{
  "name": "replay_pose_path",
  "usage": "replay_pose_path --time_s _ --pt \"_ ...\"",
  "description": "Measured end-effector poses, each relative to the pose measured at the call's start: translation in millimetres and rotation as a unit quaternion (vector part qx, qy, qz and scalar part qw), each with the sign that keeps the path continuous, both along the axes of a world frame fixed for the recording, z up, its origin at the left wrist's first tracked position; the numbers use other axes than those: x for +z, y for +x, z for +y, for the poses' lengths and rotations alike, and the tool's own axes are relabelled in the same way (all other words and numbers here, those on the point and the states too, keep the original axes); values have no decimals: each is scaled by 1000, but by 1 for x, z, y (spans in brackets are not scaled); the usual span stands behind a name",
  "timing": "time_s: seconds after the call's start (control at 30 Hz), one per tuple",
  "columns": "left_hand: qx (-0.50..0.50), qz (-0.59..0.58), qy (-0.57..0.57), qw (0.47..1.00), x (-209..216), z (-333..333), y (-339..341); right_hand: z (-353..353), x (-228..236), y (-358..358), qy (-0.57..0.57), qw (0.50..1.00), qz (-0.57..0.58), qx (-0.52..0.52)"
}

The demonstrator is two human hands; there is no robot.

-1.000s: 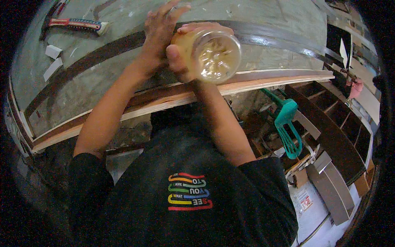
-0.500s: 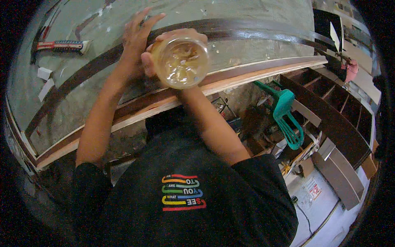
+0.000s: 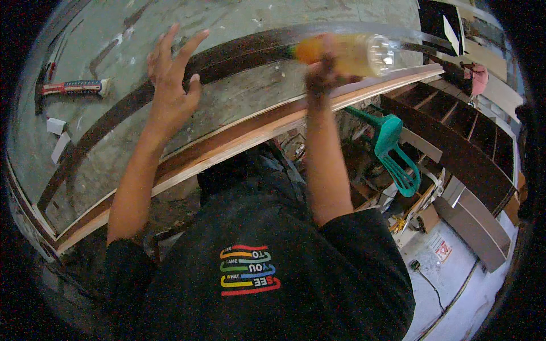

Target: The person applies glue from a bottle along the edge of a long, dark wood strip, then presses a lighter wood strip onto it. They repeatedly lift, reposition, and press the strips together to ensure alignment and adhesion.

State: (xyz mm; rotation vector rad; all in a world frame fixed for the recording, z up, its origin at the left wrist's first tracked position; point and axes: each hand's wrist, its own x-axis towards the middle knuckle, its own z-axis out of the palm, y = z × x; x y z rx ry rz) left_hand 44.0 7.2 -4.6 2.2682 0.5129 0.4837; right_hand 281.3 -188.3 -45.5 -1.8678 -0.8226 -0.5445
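Observation:
A clear plastic bottle of yellowish liquid (image 3: 359, 52) lies tipped on its side in the air, its orange end to the left and its round base to the right. Around its middle my right hand (image 3: 323, 74) is closed; motion blurs both. My left hand (image 3: 170, 77) is raised with fingers spread and nothing in it. It hovers by a dark brown curved strip (image 3: 128, 111) on a large grey-green panel (image 3: 256, 20). Further left on that panel, a hammer (image 3: 74, 87) with a red and blue handle lies near small white pieces (image 3: 56, 125).
A raw wooden edge (image 3: 250, 128) runs along the panel's near side. Below it on the right stand a green plastic chair (image 3: 392, 139) and a dark brown compartmented cabinet (image 3: 446, 133). Brown boards (image 3: 472, 224) and a cable (image 3: 435, 287) lie at the lower right.
My right hand has carried the bottle to the right and turned it from base-toward-me to sideways. My left hand has moved left, away from the bottle, and its fingers have spread.

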Motion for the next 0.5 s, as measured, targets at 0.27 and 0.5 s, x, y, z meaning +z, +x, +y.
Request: replay_pose_path --time_s 0.27,0.5 --pt "2 10 55 998 -7 -5 0 -8 3 25 77 985 -156 17" --pt "-26 -36 157 987 -19 -9 2 39 -5 -101 -2 964 249 92"
